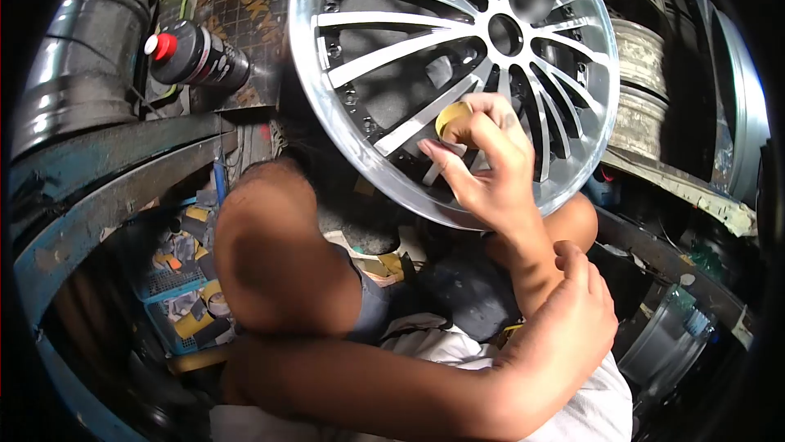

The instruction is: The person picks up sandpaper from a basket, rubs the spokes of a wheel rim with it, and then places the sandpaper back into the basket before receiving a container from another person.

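My right hand (491,156) is raised in front of a large alloy wheel rim (401,23). Its thumb and fingers pinch a curled piece of yellow-backed sandpaper (450,119), just over the lower spokes. The rim has bright machined spokes with dark gaps between them and leans upright at my knees. My left arm crosses my lap, and my left hand (576,315) closes around my right forearm (536,266). The left fingertips are partly hidden.
A dark bottle with a red cap (200,58) stands at the upper left. Blue baskets (163,323) hold sandpaper scraps at the lower left. Stacked wheels (642,58) line the right, and steel bars (106,164) run on both sides. A clear plastic container (670,336) lies lower right.
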Motion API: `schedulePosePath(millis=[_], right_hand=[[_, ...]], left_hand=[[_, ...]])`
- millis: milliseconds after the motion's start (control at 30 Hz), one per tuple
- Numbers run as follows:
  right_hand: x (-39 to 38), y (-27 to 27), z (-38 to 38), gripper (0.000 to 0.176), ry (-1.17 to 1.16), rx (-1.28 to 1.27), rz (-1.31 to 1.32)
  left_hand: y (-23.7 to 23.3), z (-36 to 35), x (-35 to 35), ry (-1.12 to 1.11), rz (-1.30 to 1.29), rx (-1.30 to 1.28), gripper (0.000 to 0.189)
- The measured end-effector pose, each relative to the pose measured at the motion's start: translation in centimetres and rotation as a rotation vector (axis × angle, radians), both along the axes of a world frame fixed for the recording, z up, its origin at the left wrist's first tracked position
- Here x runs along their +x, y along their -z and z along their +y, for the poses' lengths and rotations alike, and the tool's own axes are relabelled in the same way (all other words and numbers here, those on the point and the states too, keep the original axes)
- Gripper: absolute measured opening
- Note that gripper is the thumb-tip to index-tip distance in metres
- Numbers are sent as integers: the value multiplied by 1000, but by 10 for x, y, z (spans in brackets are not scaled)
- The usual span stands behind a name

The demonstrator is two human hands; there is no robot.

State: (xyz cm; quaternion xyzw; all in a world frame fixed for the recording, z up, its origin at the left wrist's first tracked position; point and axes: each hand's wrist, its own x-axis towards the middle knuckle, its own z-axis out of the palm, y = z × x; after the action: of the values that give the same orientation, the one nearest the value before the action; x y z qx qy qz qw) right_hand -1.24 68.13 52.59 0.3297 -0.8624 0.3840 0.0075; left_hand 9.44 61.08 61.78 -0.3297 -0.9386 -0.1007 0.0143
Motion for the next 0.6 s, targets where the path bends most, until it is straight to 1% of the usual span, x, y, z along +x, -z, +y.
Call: schedulePosePath(millis=[67,133,200,233,267,333,433,533,600], right_hand=[[1,-10,1,28,-30,89,-55],[4,-11,4,32,-38,236,-106],[6,1,7,32,-138,224,-81],[10,3,4,33,-154,284,-26],[11,10,0,36,-176,265,109],[11,6,0,38,-233,537,269],[15,2,-4,43,-248,661,294],[12,0,-6,47,-289,689,299],[9,-6,-8,46,-293,693,249]], left_hand=[[1,-8,3,-56,4,-109,29],[2,-13,9,-100,9,-212,29],[3,-18,13,-133,23,-309,29],[3,-20,16,-149,27,-353,29],[3,-21,19,-162,28,-395,30],[3,-25,25,-192,35,-489,30],[1,-33,32,-246,38,-641,30],[-2,-38,39,-290,42,-804,31],[-5,-43,40,-323,43,-920,31]])
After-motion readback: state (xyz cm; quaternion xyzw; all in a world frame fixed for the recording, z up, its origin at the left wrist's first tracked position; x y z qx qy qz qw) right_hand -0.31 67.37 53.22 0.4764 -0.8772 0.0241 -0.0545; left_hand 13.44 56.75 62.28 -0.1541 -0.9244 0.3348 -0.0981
